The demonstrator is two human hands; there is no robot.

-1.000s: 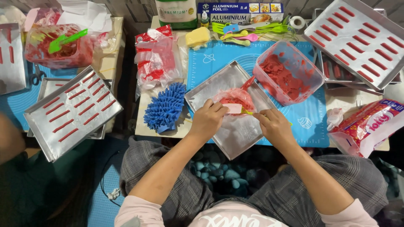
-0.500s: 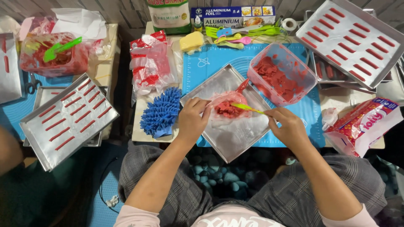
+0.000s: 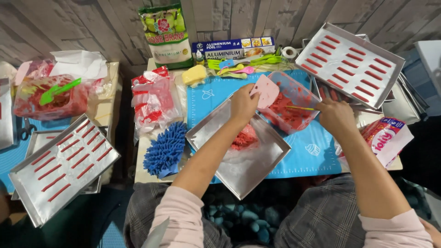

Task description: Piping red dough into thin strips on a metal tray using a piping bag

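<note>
My left hand (image 3: pixel 243 103) holds a pale pink scraper (image 3: pixel 265 91) over the edge of a clear tub (image 3: pixel 294 103) of red paste. My right hand (image 3: pixel 335 115) holds a thin yellow stick (image 3: pixel 299 108) whose tip reaches into the tub. Below my left hand a silver tray (image 3: pixel 239 151) lies on a blue mat (image 3: pixel 317 151), with a lump of red paste (image 3: pixel 244 137) on it.
A blue shaggy cloth (image 3: pixel 165 149) lies left of the tray. Trays lined with red strips stand at the left (image 3: pixel 62 167) and upper right (image 3: pixel 351 62). A plastic bag (image 3: pixel 154 103), a yellow sponge (image 3: pixel 194 74), a foil box (image 3: pixel 232 48) and a snack packet (image 3: pixel 383 138) surround the mat.
Both hands have risen from the silver tray to the tub. My left hand now holds the pink scraper up at the tub's rim, and the stick has moved into the tub.
</note>
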